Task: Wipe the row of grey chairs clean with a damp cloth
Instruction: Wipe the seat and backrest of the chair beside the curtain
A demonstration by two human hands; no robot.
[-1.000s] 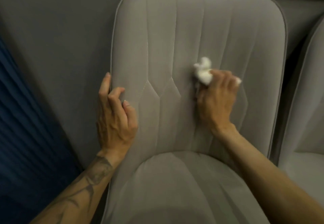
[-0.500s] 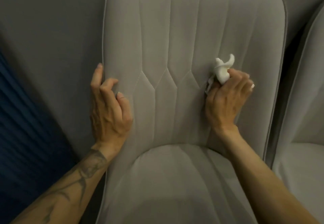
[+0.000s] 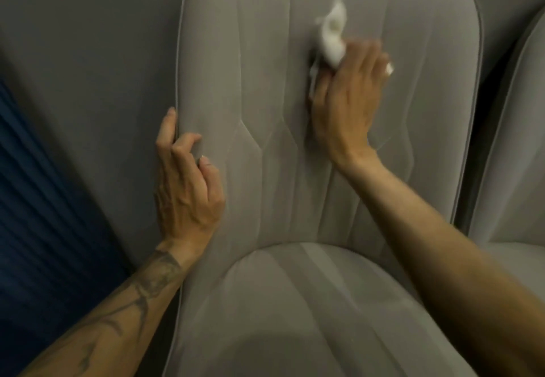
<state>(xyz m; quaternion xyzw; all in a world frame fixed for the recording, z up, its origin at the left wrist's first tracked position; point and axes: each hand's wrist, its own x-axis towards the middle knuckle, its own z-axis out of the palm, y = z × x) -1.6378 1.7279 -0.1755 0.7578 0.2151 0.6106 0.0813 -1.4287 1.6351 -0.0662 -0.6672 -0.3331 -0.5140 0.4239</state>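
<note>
A grey upholstered chair (image 3: 259, 87) with stitched panels fills the middle of the view, its seat cushion (image 3: 295, 311) below. My right hand (image 3: 345, 102) grips a crumpled white cloth (image 3: 332, 36) and presses it against the upper middle of the backrest; hand and cloth are motion-blurred. My left hand (image 3: 184, 182) rests on the backrest's left edge, fingers loosely bent over the piping, holding nothing.
A second grey chair (image 3: 513, 146) stands close on the right, with a narrow dark gap between the two. A grey wall (image 3: 88, 67) is behind the chairs. Dark blue pleated fabric (image 3: 38, 199) hangs at the left.
My right hand has swept the cloth upward and a little left on the backrest. My left hand has stayed on the chair's left edge.
</note>
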